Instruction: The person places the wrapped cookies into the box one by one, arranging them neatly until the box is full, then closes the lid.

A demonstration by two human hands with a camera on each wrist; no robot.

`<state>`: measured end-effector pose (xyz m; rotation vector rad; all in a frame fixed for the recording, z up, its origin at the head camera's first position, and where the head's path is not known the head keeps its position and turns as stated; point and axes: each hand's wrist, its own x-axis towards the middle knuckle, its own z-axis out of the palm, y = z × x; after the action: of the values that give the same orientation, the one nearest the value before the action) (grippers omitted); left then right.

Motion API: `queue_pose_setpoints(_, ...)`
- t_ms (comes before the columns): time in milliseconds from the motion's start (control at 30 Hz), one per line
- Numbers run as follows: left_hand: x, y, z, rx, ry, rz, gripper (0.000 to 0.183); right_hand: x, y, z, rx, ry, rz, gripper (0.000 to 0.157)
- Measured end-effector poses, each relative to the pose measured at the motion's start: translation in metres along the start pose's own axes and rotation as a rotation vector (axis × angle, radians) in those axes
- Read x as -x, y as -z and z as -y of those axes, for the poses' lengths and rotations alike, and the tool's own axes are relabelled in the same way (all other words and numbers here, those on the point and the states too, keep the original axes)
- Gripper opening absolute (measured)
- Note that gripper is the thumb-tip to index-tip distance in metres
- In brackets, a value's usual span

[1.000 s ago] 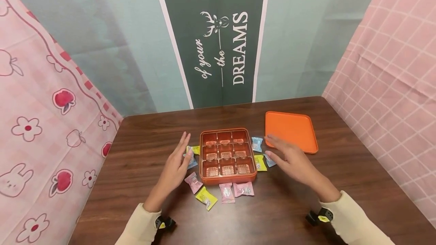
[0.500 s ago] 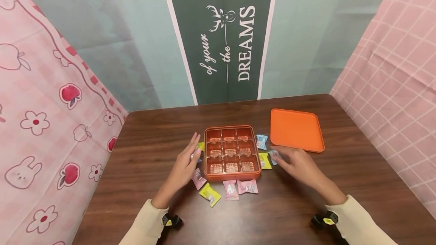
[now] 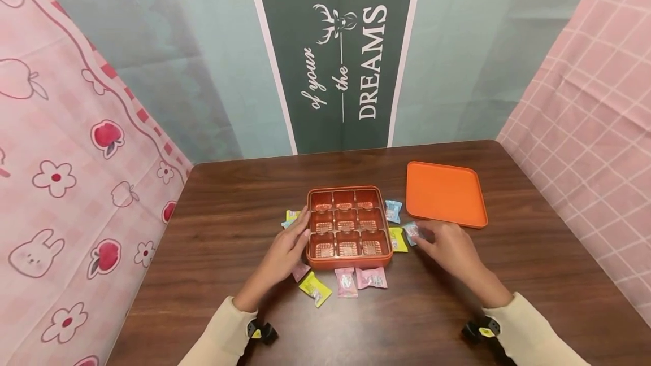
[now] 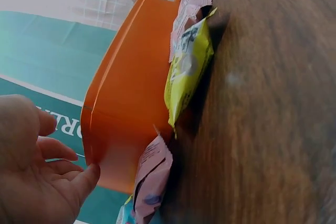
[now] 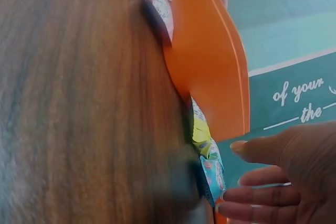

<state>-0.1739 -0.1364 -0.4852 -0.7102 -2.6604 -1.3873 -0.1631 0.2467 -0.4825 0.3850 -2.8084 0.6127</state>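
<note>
In the head view, left of the nine-compartment box [image 3: 349, 264], the left hand [image 3: 282, 254] partly hides a blue-wrapped candy [image 3: 287, 223] and a pink-wrapped candy [image 3: 300, 271], while a yellow-wrapped candy [image 3: 315, 289] near the box's front-left corner carries print too small for reading.

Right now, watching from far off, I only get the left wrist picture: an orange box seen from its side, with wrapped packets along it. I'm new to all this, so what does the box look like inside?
Observer: From the head view, the orange box is split into nine compartments, three rows of three.
Visitor: Ooh, neat! And what's that poking in at the very top of my picture?
Observer: That's the right hand, and it is right at a pale blue packet on the box's right side.
Visitor: Anything else lying over there?
Observer: Yes, another yellow packet, between that blue one and the box.
</note>
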Motion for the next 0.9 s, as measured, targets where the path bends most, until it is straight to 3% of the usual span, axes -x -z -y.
queue_pose_setpoints(200, 0.001, -0.003, 0.000, 0.004, 0.015, 0.004, 0.048, -0.001, -0.004, 0.003, 0.050, -0.017, 0.030, 0.032)
queue_pose_setpoints(467, 0.001, -0.003, 0.002, 0.004, 0.010, 0.002, 0.046, -0.001, -0.009, 0.005, 0.081, -0.046, 0.064, 0.048)
queue_pose_setpoints(900, 0.000, -0.002, 0.005, 0.006, 0.024, 0.013, 0.048, -0.001, -0.017, 0.007, 0.113, 0.020, 0.062, 0.047)
